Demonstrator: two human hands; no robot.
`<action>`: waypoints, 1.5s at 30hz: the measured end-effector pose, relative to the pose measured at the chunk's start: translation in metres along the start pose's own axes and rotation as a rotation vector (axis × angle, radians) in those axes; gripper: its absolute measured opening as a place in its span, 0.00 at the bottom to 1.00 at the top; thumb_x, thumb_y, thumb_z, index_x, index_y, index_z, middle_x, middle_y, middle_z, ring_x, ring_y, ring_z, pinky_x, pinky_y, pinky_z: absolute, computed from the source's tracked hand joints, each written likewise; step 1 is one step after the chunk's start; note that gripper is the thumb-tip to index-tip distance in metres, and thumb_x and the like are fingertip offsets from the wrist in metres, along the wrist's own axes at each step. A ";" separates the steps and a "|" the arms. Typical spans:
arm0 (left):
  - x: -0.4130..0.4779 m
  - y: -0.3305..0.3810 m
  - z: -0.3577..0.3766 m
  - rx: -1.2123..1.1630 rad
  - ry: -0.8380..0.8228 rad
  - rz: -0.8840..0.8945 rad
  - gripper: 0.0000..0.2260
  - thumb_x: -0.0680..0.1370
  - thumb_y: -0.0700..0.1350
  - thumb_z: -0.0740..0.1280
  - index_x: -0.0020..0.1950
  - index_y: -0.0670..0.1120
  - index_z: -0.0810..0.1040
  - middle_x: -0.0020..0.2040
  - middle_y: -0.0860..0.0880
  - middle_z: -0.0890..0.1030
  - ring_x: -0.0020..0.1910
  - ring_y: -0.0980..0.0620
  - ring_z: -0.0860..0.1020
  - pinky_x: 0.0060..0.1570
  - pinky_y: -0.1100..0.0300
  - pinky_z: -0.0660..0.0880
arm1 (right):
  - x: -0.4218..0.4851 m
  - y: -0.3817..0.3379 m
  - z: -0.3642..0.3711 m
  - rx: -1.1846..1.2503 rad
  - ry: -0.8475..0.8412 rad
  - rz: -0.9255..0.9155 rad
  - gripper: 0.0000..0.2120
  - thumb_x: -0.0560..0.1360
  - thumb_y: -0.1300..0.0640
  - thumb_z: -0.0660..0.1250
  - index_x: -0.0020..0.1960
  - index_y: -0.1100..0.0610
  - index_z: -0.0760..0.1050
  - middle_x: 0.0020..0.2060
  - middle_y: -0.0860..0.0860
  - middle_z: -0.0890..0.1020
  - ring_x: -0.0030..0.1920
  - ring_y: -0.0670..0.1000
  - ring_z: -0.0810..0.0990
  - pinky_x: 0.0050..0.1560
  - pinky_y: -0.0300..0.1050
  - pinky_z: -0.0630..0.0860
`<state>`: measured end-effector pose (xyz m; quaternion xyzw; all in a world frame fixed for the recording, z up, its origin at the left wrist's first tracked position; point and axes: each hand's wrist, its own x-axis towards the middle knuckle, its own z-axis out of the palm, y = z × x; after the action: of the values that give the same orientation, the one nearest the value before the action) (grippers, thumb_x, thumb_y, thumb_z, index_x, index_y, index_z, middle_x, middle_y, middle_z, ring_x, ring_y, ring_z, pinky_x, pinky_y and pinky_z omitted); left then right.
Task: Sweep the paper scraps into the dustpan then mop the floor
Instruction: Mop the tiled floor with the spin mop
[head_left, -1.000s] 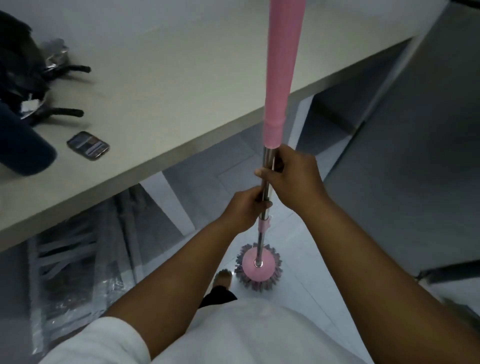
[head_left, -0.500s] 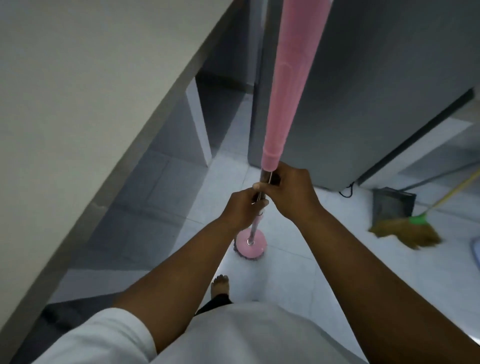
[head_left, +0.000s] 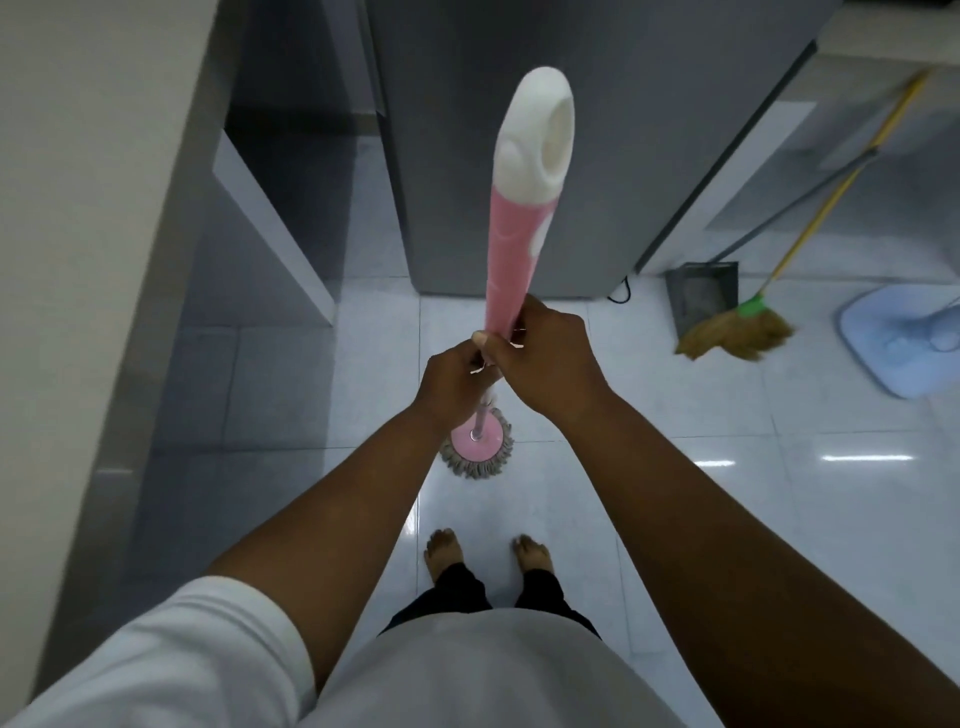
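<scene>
I hold a pink mop handle (head_left: 511, 249) with a white top upright in front of me. My left hand (head_left: 454, 382) grips the pole just below my right hand (head_left: 545, 358), which wraps the base of the pink sleeve. The round pink mop head (head_left: 478, 447) with grey strands rests on the white tiled floor just ahead of my bare feet. A grey dustpan (head_left: 701, 293) and a straw broom (head_left: 737, 332) with a yellow handle lean at the right, near the wall. No paper scraps show on the floor.
A pale counter edge (head_left: 156, 260) runs down the left, with a support panel (head_left: 270, 228) under it. A tall grey cabinet (head_left: 571, 156) stands straight ahead. A light blue fan base (head_left: 893, 338) sits on the floor at far right.
My view has swung right and down, away from the counter top. The mop's white top, both feet, the broom, dustpan and blue base have come into sight. Both hands keep their grip on the pole.
</scene>
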<state>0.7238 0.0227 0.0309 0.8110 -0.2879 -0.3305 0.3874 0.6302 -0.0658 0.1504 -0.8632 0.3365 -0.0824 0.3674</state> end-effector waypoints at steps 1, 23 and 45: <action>0.000 0.000 -0.001 0.006 -0.021 0.013 0.09 0.79 0.50 0.67 0.58 0.50 0.80 0.41 0.65 0.78 0.39 0.68 0.76 0.37 0.81 0.68 | 0.000 -0.003 -0.002 0.023 0.015 0.007 0.18 0.72 0.44 0.71 0.57 0.53 0.77 0.46 0.47 0.84 0.44 0.46 0.82 0.37 0.23 0.65; -0.033 -0.020 0.014 0.214 -0.123 0.227 0.06 0.78 0.49 0.69 0.49 0.46 0.79 0.34 0.66 0.72 0.38 0.54 0.76 0.41 0.62 0.69 | -0.035 -0.011 -0.017 0.104 -0.126 0.185 0.10 0.58 0.60 0.72 0.39 0.61 0.79 0.35 0.56 0.82 0.35 0.55 0.82 0.32 0.48 0.80; -0.098 0.034 0.131 0.337 -0.226 0.233 0.10 0.76 0.49 0.71 0.52 0.43 0.80 0.47 0.45 0.84 0.48 0.44 0.80 0.50 0.51 0.75 | -0.183 0.061 -0.098 0.387 0.288 0.271 0.06 0.68 0.54 0.76 0.43 0.53 0.81 0.36 0.43 0.83 0.39 0.36 0.80 0.35 0.23 0.70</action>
<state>0.5569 0.0180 0.0263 0.7834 -0.4724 -0.3194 0.2472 0.4207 -0.0358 0.1981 -0.7034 0.4756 -0.2171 0.4816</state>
